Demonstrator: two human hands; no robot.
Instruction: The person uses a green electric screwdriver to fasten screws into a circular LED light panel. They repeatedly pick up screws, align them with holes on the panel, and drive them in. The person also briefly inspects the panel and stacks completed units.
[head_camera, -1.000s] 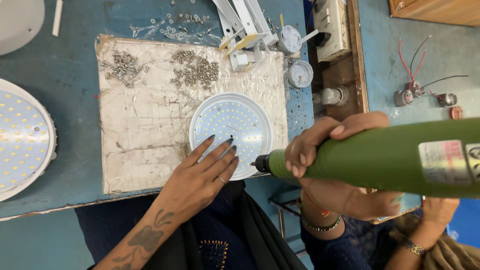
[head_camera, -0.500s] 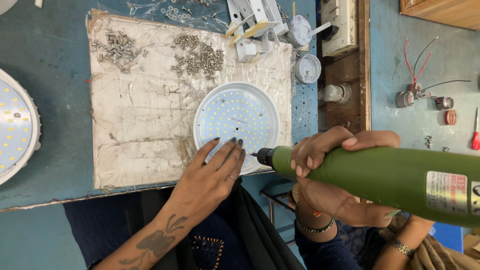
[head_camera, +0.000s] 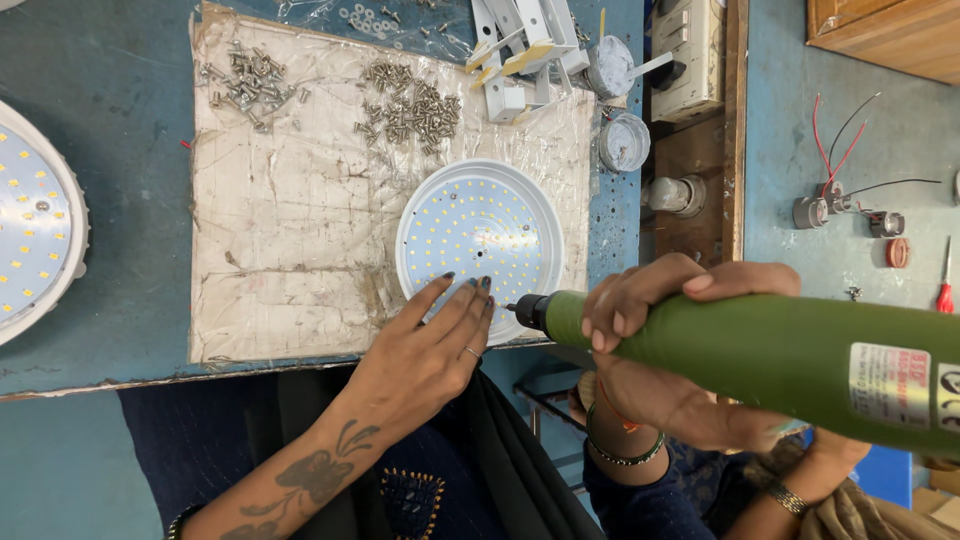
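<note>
The left hand (head_camera: 425, 350) lies flat with fingers spread and straight, gripping nothing, its fingertips (head_camera: 468, 290) pressing on the near rim of a round white LED light panel (head_camera: 478, 240). The panel rests on a worn, plastic-covered cardboard sheet (head_camera: 290, 240) that covers the middle of the blue workbench (head_camera: 110, 200). The right hand (head_camera: 660, 300) is curled tightly around the front of a green electric screwdriver (head_camera: 780, 355), thumb over the top of the barrel; the tool lies almost level, its dark tip (head_camera: 522, 310) at the panel's near edge, just beside the left fingertips (whether the bit actually touches a screw there cannot be told).

At the far side of the sheet sit two loose heaps of small metal screws (head_camera: 410, 108), one to the left and one nearer the middle. Beyond them are white metal brackets (head_camera: 520, 50) and two small round grey caps (head_camera: 624, 142). A second, larger LED panel (head_camera: 35, 220) is cut off by the left edge of the view. On the right, past a wooden strip, lie lamp holders with red and black wires (head_camera: 835, 190) and a red-handled screwdriver (head_camera: 945, 290)
</note>
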